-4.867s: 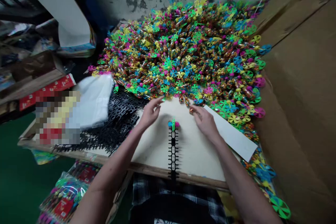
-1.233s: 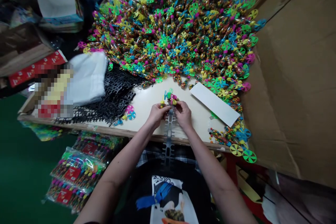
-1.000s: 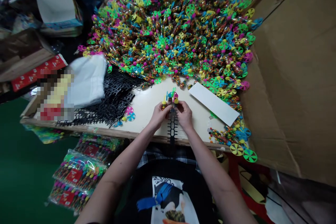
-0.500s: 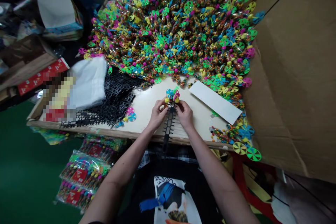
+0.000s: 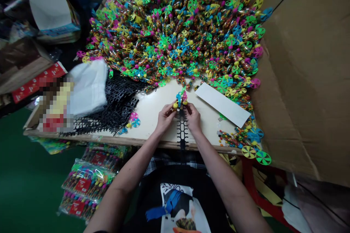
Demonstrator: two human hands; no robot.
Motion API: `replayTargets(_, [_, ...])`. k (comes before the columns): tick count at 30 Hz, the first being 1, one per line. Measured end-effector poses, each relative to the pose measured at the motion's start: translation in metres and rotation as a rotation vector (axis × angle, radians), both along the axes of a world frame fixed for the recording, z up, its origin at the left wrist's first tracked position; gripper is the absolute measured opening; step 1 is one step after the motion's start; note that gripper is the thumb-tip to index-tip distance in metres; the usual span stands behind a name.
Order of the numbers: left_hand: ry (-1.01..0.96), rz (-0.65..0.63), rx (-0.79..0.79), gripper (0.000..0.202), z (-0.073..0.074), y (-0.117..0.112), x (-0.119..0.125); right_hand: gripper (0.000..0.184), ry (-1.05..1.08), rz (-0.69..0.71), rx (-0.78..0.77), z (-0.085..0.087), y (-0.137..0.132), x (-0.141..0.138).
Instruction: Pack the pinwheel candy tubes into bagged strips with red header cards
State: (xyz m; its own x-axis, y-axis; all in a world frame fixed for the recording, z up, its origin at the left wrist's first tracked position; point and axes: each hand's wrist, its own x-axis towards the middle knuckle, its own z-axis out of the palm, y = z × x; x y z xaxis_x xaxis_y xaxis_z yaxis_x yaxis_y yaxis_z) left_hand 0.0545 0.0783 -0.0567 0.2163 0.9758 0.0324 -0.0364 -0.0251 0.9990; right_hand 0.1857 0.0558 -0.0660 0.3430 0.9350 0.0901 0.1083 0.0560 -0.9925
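Observation:
Between my hands, a black plastic strip with slotted holes and toothed edges [image 5: 182, 127] hangs down over the table's front edge. At its top end sit small candy-filled tubes with coloured fan tops [image 5: 179, 99], in blue, pink and yellow. My left hand [image 5: 165, 117] pinches a yellow-capped candy tube at the strip's left side. On the right side, my right hand [image 5: 193, 117] has its fingers closed around another yellow-capped tube by the strip. The fingertips partly hide both tubes, and how they sit in the strip cannot be made out.
A large heap of candy tubes with fans [image 5: 169, 32] covers the table's back. Black strips [image 5: 120, 94] and white bags [image 5: 90, 83] lie left. A white card [image 5: 222, 103] lies right, beside a cardboard wall [image 5: 306, 72]. Filled packs [image 5: 82, 185] are stacked below left.
The black strip has swung from a slant to hanging nearly straight, its lower end shifting right. The blue fan has turned more edge-on. Both hands keep their grip.

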Motion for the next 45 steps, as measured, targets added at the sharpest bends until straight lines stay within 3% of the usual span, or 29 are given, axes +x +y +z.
replayTargets(8, [-0.02, 0.023, 0.017, 0.041, -0.005, 0.011, -0.001, 0.026, -0.049, -0.006, -0.006, 0.002, 0.002, -0.002])
replayTargets(21, [0.105, 0.051, 0.122, 0.046, -0.003, 0.007, 0.007, 0.02, -0.205, -0.013, 0.023, 0.008, 0.004, -0.001])
replayTargets(25, [0.122, 0.055, 0.154, 0.045, 0.004, 0.007, -0.001, 0.022, -0.354, 0.068, 0.049, 0.014, 0.004, 0.007])
replayTargets(29, [0.15, 0.063, 0.154, 0.037, 0.009, 0.015, -0.024, 0.026, -0.515, 0.19, 0.067, 0.024, 0.007, 0.026])
replayTargets(33, [0.271, 0.162, 0.275, 0.026, 0.02, 0.061, -0.044, 0.026, -0.644, 0.073, 0.126, 0.043, 0.043, 0.051])
replayTargets(37, [0.504, 0.194, 0.45, 0.028, 0.032, 0.141, -0.029, 0.027, -0.748, 0.036, 0.155, 0.053, 0.121, 0.065])
replayTargets(41, [0.819, -0.001, 0.529, 0.031, 0.037, 0.205, 0.005, 0.025, -0.881, 0.129, 0.119, 0.044, 0.189, 0.063])
replayTargets(45, [0.992, -0.272, 0.535, 0.027, 0.038, 0.24, 0.021, 0.015, -1.097, 0.306, 0.03, 0.038, 0.214, 0.056])
